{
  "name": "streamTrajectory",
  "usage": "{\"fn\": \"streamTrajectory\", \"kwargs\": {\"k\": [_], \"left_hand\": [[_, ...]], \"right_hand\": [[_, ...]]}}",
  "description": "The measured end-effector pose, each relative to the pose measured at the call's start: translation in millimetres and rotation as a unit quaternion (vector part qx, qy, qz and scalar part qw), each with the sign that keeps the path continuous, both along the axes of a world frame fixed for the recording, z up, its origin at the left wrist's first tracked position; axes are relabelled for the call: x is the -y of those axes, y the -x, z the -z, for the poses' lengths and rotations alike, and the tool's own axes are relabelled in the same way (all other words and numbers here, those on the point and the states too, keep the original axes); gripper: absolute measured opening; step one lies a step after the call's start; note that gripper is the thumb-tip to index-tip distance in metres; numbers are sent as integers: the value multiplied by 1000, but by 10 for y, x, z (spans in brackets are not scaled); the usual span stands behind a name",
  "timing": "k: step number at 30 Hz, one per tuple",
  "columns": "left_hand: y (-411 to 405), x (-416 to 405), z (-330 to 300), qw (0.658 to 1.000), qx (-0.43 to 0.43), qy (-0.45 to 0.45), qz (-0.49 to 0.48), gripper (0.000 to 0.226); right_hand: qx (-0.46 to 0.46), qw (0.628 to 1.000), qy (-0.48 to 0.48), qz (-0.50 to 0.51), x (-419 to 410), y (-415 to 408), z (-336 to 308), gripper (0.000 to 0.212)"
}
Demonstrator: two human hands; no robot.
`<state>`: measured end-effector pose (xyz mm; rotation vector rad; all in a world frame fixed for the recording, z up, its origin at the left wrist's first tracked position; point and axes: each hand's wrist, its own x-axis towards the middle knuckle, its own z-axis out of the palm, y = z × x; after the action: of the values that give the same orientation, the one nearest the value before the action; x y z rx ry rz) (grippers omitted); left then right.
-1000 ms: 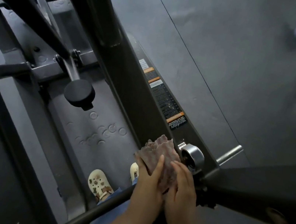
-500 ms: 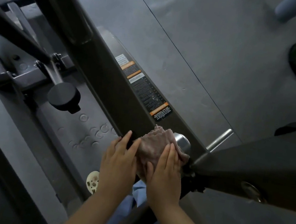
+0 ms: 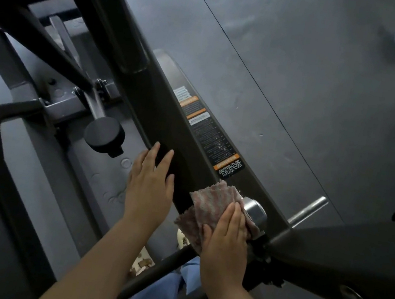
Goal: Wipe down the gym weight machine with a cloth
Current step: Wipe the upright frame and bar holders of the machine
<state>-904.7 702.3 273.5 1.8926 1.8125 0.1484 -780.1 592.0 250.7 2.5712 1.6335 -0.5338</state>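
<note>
Left hand has slid off the cloth and further up the beam, leaving the right hand to wipe alone.

Fingers straight and close together, the right hand [image 3: 225,241] presses the pinkish cloth [image 3: 208,202] flat against the near end of the weight machine's sloping dark beam [image 3: 168,129], just left of a chrome knob [image 3: 255,211] that the cloth's edge touches. The left hand [image 3: 150,186], fingers spread and holding nothing, lies on the beam's left face further up, likely as a brace (a steadying palm lets the wiping hand bear down). Beyond the cloth along the beam sits a warning label [image 3: 206,132]; a black round-capped lever [image 3: 103,134] stands to the far left, over grey floor [image 3: 306,76].
</note>
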Motion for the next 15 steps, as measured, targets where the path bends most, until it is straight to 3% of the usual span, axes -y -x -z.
{"fn": "streamTrajectory", "kwargs": {"k": [7,10,15], "left_hand": [[7,-161,4,1000,7,1,-7,52],[23,-238,11,1000,14,-5,-20,50],[75,-483,31,998,13,-37,-55,47]], "right_hand": [[-51,997,-14,-53,-569,13,-60,70],[-173,983,61,-11,-1144,-32,-142,65],[-231,968,88,37,-1987,183,-190,56]]}}
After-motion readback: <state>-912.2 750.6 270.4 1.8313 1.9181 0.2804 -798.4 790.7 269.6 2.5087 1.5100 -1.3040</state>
